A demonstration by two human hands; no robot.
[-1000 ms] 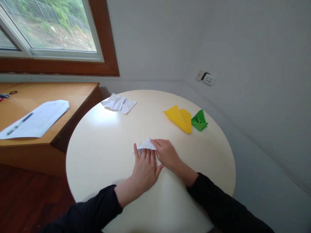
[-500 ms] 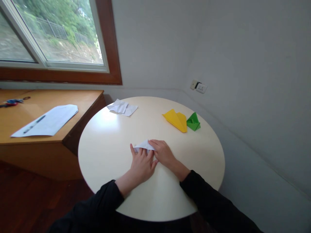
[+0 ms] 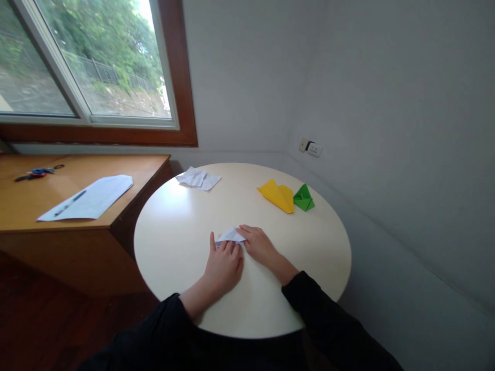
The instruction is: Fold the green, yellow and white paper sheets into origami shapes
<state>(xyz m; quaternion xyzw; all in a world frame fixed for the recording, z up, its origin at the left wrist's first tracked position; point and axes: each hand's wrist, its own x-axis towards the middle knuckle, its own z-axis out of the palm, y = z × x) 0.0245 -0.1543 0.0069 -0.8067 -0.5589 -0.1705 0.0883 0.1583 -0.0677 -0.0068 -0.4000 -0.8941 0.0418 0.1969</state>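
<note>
We see a small folded white paper [image 3: 231, 235] lying flat on the round cream bench [image 3: 174, 232], near its front middle, with a point sticking up-forward. The left hand [image 3: 223, 262] lies palm-down on its near part, fingers spread and flat, a released grip that pins the sheet so it does not slide. The right hand [image 3: 258, 243] comes in from the right, fingertips pressed on the paper's right edge, apparently to flatten a crease; not clenched, nothing lifted. The two hands touch each other over the paper, so most of it is hidden and we cannot tell the fold shape.

Further back right, a yellow folded paper plane [image 3: 277, 195] and a green folded paper piece [image 3: 303, 199] lie just beside each other, well apart from the hands. At the far left rim a crumpled white sheet [image 3: 198, 179] lies loose. Left of the bench, a wooden desk [image 3: 23, 206] carries a white envelope [image 3: 91, 198] with a pen [image 3: 70, 203] on it and scissors [image 3: 34, 173] further back. Window above, wall socket [image 3: 310, 148] on the right.
</note>
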